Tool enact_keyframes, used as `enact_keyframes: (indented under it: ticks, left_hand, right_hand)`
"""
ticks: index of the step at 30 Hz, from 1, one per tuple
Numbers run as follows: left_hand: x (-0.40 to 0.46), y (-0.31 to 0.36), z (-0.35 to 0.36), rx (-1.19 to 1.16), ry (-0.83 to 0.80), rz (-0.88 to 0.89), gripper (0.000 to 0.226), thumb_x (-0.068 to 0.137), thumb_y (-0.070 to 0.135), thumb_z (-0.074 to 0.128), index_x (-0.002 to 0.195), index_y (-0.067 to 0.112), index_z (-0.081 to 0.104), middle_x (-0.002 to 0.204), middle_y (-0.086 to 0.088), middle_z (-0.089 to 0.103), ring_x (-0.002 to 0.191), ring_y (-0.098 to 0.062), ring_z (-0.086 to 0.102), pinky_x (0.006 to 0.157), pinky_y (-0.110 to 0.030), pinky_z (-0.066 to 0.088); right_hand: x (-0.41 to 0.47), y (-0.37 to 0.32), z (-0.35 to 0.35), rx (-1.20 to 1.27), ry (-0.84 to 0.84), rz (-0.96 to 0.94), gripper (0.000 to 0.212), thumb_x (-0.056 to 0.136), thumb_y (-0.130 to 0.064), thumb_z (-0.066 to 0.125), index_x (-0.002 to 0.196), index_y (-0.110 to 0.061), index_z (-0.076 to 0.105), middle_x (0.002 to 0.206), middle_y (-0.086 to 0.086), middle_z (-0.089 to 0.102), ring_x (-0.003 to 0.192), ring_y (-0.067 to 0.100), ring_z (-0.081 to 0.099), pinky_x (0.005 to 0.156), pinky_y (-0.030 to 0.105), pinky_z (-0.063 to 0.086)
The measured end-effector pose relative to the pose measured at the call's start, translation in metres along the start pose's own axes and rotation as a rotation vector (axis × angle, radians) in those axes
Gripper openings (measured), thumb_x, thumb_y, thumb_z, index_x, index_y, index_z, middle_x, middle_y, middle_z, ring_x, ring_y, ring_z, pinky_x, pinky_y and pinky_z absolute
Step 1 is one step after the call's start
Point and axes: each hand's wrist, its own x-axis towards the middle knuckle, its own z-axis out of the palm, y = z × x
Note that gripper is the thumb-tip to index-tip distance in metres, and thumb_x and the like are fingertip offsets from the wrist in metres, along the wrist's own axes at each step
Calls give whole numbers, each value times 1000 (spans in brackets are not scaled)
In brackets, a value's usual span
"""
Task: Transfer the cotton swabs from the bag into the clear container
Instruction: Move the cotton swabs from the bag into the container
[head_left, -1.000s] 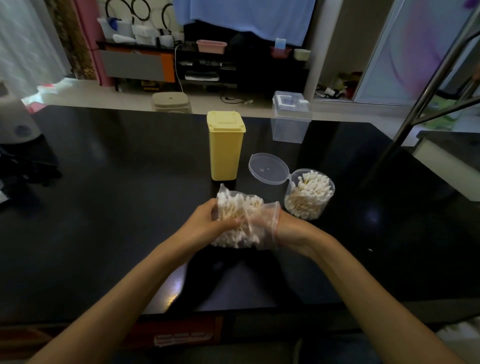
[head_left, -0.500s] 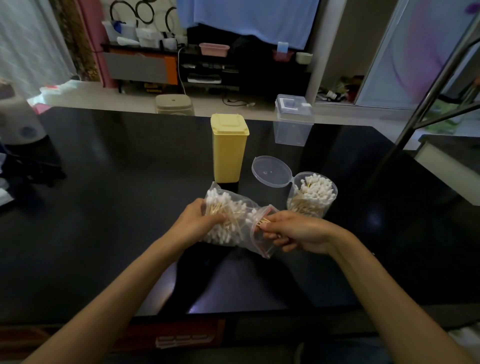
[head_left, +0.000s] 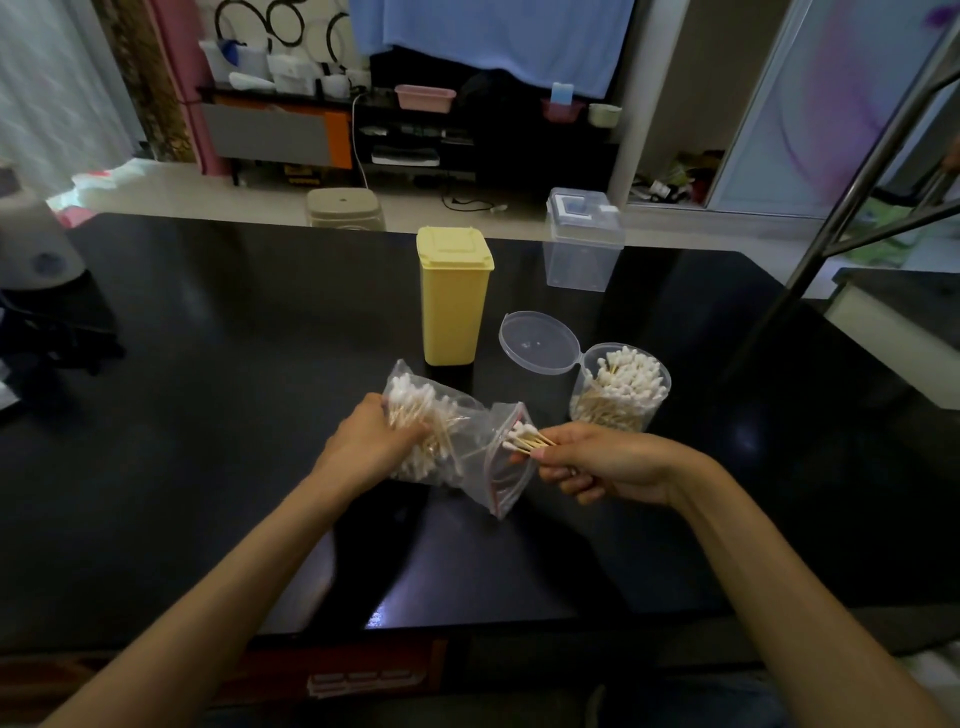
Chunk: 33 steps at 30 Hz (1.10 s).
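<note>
A clear zip bag (head_left: 470, 441) full of cotton swabs lies on its side on the black table (head_left: 208, 415), mouth pointing right. My left hand (head_left: 371, 441) grips the bag's filled end. My right hand (head_left: 597, 460) pinches a small bundle of cotton swabs (head_left: 527, 439) with wooden sticks, their white tips just outside the bag's red-lined mouth. To the right, behind that hand, stands the round clear container (head_left: 621, 387), packed with upright swabs, its hinged lid (head_left: 539, 342) flipped open to the left.
A tall yellow lidded bin (head_left: 453, 293) stands just behind the bag. A clear lidded box (head_left: 582, 244) sits at the table's far edge. A grey appliance (head_left: 36, 244) is at far left. A metal frame (head_left: 857, 182) slants up at right.
My right hand has drawn a bundle of swabs out of the bag's mouth, moving right. My left hand still holds the bag, which has turned onto its side.
</note>
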Motion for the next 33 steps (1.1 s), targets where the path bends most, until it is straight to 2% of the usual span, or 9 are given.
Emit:
enact_keyframes:
  ticks: [3, 7, 11, 14, 20, 24, 27, 30, 33]
  left_hand:
    - [-2, 1, 0, 123, 9, -5, 77, 64, 53, 62, 126, 12, 41, 122, -12, 58, 111, -33, 56, 95, -43, 45]
    - [4, -2, 2, 191, 121, 68, 85, 84, 29, 63, 148, 9, 12, 150, -15, 33, 134, -34, 36, 106, -44, 33]
    - [3, -3, 3, 205, 304, 257, 75, 85, 18, 61, 148, 13, 20, 152, -9, 28, 138, -28, 28, 110, -40, 29]
    - [-4, 9, 5, 100, 430, 567, 47, 89, 20, 60, 133, 23, 45, 134, 2, 44, 122, -14, 39, 96, -26, 37]
    - [-25, 27, 18, 347, 219, 926, 29, 93, 29, 53, 120, 25, 63, 115, 9, 64, 106, -9, 51, 83, -13, 33]
    - [-24, 28, 27, 592, 209, 1004, 47, 86, 48, 35, 111, 26, 69, 97, 9, 72, 86, -14, 62, 64, -32, 51]
    - [-21, 29, 29, 666, 218, 1040, 47, 86, 52, 32, 96, 32, 73, 81, 15, 70, 76, -11, 59, 59, -29, 41]
    - [-19, 32, 29, 670, 271, 1056, 46, 88, 49, 31, 81, 32, 73, 65, 14, 64, 64, -11, 54, 57, -27, 30]
    - [-24, 36, 31, 462, 278, 907, 44, 92, 49, 35, 81, 29, 72, 62, 12, 65, 63, -10, 58, 57, -31, 43]
  right_hand:
    - [2, 0, -1, -24, 13, -10, 20, 100, -14, 35, 106, -12, 54, 63, -6, 36, 49, 3, 26, 44, 14, 19]
    - [0, 0, -2, -52, 5, -24, 22, 101, -15, 35, 108, -16, 56, 65, -5, 35, 53, 5, 24, 46, 15, 18]
    - [-2, 1, -4, -75, -12, -32, 25, 101, -17, 36, 118, -13, 54, 66, -5, 35, 53, 4, 25, 47, 15, 20]
    - [-6, -1, -10, -70, 6, -27, 26, 100, -18, 37, 118, -13, 55, 65, -6, 37, 52, 4, 28, 46, 14, 22]
    - [-28, -3, -26, -16, 20, -15, 22, 99, -19, 41, 112, -16, 58, 66, -5, 40, 51, 4, 31, 45, 13, 25]
    - [-37, -4, -27, -23, -4, -24, 22, 98, -20, 42, 112, -17, 59, 67, -4, 41, 53, 4, 34, 47, 14, 28]
    - [-39, -4, -28, -10, 6, -53, 22, 98, -20, 42, 110, -17, 59, 68, -4, 41, 55, 5, 33, 49, 16, 26]
    - [-40, -6, -30, 29, 7, -79, 23, 99, -19, 40, 112, -15, 58, 67, -3, 39, 54, 6, 32, 49, 16, 26]
    - [-37, -7, -28, 141, 87, -113, 23, 100, -18, 38, 108, -10, 58, 65, -3, 39, 52, 5, 32, 46, 15, 26]
